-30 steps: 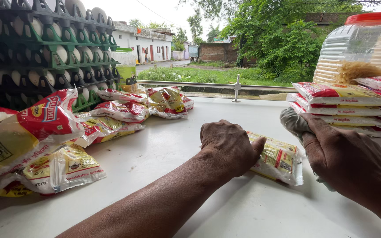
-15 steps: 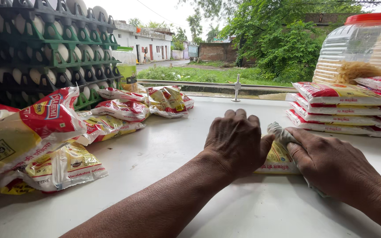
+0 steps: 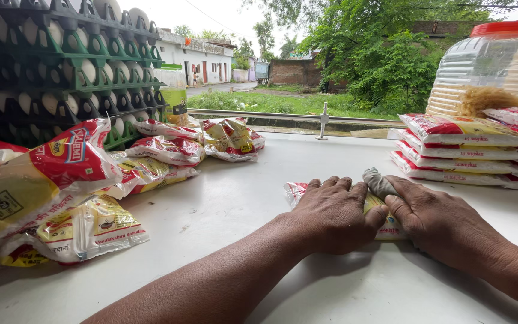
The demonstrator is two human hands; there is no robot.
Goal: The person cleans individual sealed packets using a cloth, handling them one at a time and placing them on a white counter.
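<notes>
White countertop [image 3: 223,210] bore the red-and-yellow packet [image 3: 298,191] pinned flat beneath your left hand [image 3: 331,213], palm down, fingers unclenched; your right hand [image 3: 430,219] alongside clutched a grey cloth [image 3: 379,182].

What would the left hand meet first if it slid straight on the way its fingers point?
Probably nothing close. The left hand lies flat on a packet, fingers aimed away along the bare counter. The first thing in that line looks like the metal post at the far edge, though depth is unclear.
</notes>
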